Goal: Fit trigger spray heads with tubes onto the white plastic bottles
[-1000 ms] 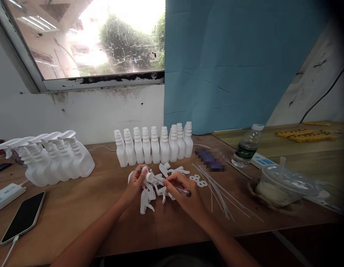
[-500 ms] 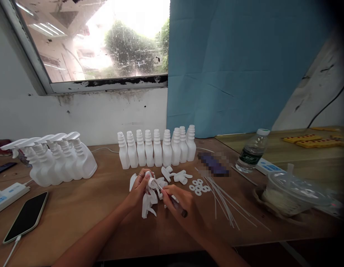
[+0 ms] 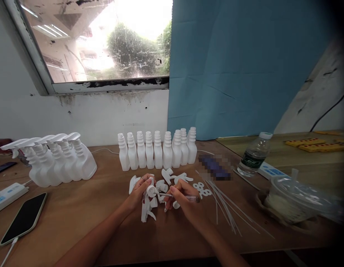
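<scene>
My left hand [image 3: 138,193] is closed around a white spray trigger head [image 3: 152,190], its round collar turned toward my right hand. In my right hand [image 3: 187,202] is a slim screwdriver-like tool [image 3: 193,198], held nearly level. Its thin metal shaft points left, with the tip at the collar; whether the tip is inside or only touching, I cannot tell. Below and behind the hands lie several loose white trigger heads [image 3: 167,175], partly covered by my fingers. Right of my right hand is a small cluster of white ring washers [image 3: 199,186].
Several uncapped white bottles [image 3: 158,152] stand in a row behind. At left are bottles fitted with trigger heads [image 3: 60,163] and a phone [image 3: 24,218]. Thin white tubes [image 3: 226,207], a water bottle [image 3: 252,157] and a lidded drink cup [image 3: 288,200] sit at right.
The tool has swung from a steep slant to nearly level, and my right hand has shifted slightly right and up. The left hand keeps hold of the trigger head, its collar now slightly lower.
</scene>
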{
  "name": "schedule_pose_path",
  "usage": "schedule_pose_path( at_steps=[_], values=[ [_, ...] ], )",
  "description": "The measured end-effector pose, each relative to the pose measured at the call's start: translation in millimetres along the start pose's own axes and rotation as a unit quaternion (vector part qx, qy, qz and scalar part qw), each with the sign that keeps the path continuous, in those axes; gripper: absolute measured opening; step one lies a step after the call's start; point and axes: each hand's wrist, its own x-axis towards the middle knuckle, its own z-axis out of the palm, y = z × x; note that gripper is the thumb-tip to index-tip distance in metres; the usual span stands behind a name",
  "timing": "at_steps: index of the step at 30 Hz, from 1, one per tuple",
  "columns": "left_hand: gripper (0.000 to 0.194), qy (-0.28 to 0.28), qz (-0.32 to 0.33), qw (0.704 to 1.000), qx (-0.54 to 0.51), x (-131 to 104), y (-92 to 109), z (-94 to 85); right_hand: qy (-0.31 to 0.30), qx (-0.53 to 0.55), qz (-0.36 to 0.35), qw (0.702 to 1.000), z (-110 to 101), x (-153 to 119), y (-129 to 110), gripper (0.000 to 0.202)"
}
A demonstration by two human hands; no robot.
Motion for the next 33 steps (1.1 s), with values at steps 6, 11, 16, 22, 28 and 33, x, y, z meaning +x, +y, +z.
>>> schedule_pose_path(
  at_steps=[6,11,16,22,28,33],
  values=[
    [0.035,0.003,-0.015,1.000,-0.025,4.1,-0.6,-2.8,-0.028,-0.014,-0.007,0.999,2.9,2.3,7.4,0.030],
    [0.041,-0.012,-0.046,0.998,-0.039,4.5,3.4,0.8,-0.070,-0.048,-0.032,0.996,5.8,1.8,8.6,0.023],
    [0.041,-0.009,-0.064,0.997,-0.052,4.2,6.4,3.9,-0.116,-0.183,-0.178,0.960,1.8,1.4,8.3,0.016],
    [0.042,0.015,-0.053,0.998,-0.034,6.8,3.9,1.0,-0.184,-0.298,-0.302,0.887,-3.4,2.5,4.6,0.031],
    [0.046,0.049,-0.009,0.998,0.044,10.9,2.1,-9.3,-0.138,-0.208,-0.238,0.939,-12.1,2.2,-0.2,0.025],
    [0.043,0.116,0.030,0.987,0.110,13.8,9.6,-26.6,-0.047,-0.194,-0.140,0.970,-47.7,8.7,-6.6,0.038]
  ],
)
